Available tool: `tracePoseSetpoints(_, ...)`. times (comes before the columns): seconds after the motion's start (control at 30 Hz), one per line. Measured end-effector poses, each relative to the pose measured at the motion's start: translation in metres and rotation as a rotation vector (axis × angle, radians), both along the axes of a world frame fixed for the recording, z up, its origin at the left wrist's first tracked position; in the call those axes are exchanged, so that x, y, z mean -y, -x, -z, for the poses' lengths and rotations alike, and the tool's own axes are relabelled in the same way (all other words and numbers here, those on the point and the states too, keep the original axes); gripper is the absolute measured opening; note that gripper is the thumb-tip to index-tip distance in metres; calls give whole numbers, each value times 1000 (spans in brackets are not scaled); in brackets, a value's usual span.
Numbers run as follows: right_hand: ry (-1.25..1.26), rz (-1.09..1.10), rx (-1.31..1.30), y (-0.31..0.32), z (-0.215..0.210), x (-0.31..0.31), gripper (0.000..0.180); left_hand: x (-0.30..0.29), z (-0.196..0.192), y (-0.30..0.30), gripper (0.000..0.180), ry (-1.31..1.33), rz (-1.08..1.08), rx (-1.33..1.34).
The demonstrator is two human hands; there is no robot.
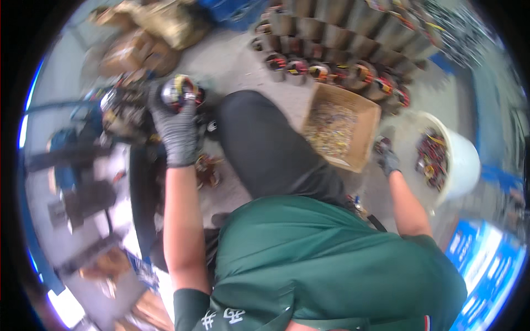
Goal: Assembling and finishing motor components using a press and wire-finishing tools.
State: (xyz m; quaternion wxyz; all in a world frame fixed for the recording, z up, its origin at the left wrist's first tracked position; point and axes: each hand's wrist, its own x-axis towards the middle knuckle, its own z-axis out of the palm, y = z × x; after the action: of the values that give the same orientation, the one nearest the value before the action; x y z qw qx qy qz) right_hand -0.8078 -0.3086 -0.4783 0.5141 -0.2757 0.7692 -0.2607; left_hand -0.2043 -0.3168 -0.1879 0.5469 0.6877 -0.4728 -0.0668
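My left hand (178,124), in a grey glove, is closed round a round metal piece (179,92) with red and yellow wires at its end, like a motor stator. It is held over the cluttered machine at the left. My right hand (389,160), gloved too, is closed on a small dark reddish part (381,144), blurred, perhaps a wound coil. That hand is between an open cardboard box (369,129) of small loose pieces and a white bucket (466,160). Inside the bucket lie reddish-brown wound parts (432,157) with bits of yellow.
Metal cylinders (337,37) with coloured wire ends stand stacked in rows at the far side. A dark machine (124,118) is at the left. Cardboard and wrapping (135,52) lie far left. A blue and white box (486,270) sits at the near right.
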Motion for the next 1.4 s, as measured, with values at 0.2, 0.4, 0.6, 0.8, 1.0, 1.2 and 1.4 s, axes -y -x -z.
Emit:
tracePoseSetpoints(0.2, 109, -422, -807, 68, 92, 13, 55, -114, 173, -125, 34, -939, -131, 258)
tracePoseSetpoints(0.4, 4, -115, 25, 212, 176, 41, 38, -221, 320, -71, 55, -1656, -66, -50)
tracePoseSetpoints(0.6, 234, -484, -221, 250, 171, 35, 34, -228, 370, -84, 62, -1537, -245, -201)
tracePoseSetpoints(0.8, 7, -457, -580, -39, 123, -24, 33, -324, 320, -229, 53, -379, -399, -579)
tracePoseSetpoints(1.0, 342, 218, -94, 57, 41, -26, 24, -182, 250, -105, 25, -575, -438, -403)
tracePoseSetpoints(1.2, 591, 314, -70, 35, -59, 18, 31, -63, 56, -39, 42, 79, -9, -726)
tracePoseSetpoints(1.4, 548, 153, 916, -39, -178, 55, 22, 14, -91, 120, 40, -47, 542, -734)
